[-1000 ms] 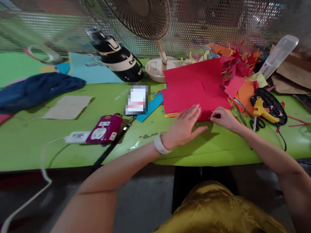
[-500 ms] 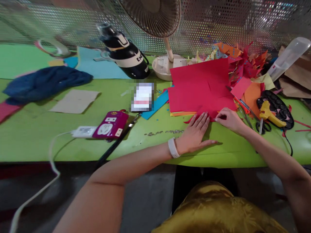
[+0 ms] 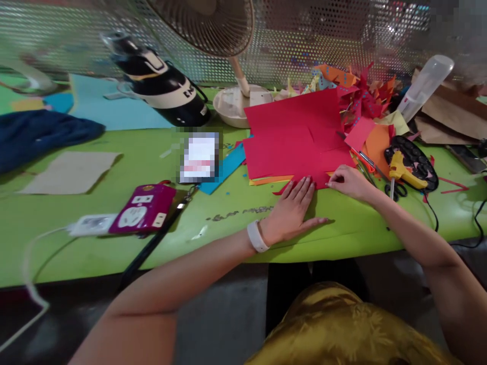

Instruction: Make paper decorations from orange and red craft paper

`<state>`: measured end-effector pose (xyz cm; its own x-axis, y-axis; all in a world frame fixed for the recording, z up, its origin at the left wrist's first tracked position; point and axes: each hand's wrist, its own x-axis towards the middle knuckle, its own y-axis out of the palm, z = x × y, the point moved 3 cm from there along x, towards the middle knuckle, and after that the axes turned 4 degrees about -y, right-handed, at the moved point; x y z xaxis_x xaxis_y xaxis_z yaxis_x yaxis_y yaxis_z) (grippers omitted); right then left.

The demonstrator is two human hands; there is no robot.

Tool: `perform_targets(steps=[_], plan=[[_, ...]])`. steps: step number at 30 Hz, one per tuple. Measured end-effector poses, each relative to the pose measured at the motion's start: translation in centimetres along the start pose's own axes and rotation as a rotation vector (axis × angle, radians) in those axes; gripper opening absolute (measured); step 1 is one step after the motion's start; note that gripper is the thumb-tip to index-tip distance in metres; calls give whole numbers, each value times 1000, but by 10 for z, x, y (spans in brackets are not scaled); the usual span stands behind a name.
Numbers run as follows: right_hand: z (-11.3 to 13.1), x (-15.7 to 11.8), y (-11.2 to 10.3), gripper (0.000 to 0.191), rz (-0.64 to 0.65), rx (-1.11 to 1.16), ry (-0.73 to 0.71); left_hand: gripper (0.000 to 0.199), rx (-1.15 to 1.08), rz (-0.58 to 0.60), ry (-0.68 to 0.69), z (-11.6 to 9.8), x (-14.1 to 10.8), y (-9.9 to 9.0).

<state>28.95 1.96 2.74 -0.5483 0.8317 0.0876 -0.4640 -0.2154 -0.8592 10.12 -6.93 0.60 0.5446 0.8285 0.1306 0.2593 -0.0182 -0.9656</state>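
Note:
Red paper sheets (image 3: pixel 285 147) lie stacked on the green table (image 3: pixel 224 238), with orange and yellow edges showing beneath. My left hand (image 3: pixel 294 210) rests flat, fingers spread, on a small red paper piece (image 3: pixel 279 191) at the stack's near edge; a white band circles its wrist. To its right, my right hand (image 3: pixel 348 182) pinches the other end of that red piece between thumb and fingertips. Scissors (image 3: pixel 395 190) and a yellow glue gun (image 3: pixel 405 172) lie right of my right hand.
Behind stand a fan (image 3: pixel 239 101), a black bottle (image 3: pixel 167 86) and a pile of paper scraps (image 3: pixel 361 94). Leftward lie a blurred phone (image 3: pixel 200 157), a magenta power strip (image 3: pixel 142 209) and beige paper (image 3: pixel 72 172). A black palette (image 3: pixel 422 162) is at right.
The view has shifted, so the items on the table appear further left. Both hands keep nearly the same place on the red paper.

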Motion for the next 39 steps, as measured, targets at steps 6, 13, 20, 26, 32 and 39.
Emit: perform_targets(steps=[6, 13, 20, 26, 32, 39], plan=[[-9, -4, -16, 12, 110, -18, 122, 94, -5, -41, 29, 1, -2, 1], [-7, -6, -30, 15, 211, -83, 207, 92, 21, -34, 30, 2, -2, 1], [-2, -10, -41, 13, 285, -147, 240, 91, 45, -14, 26, 2, -2, 0], [26, -18, -33, 30, -116, -314, 129, 91, 33, -30, 30, 4, -3, 2], [53, -33, 31, 68, 104, -375, -253, 93, 26, -20, 37, 5, -3, 2], [47, -39, 41, 87, 154, -460, -235, 96, 49, -21, 33, 2, -3, 1]])
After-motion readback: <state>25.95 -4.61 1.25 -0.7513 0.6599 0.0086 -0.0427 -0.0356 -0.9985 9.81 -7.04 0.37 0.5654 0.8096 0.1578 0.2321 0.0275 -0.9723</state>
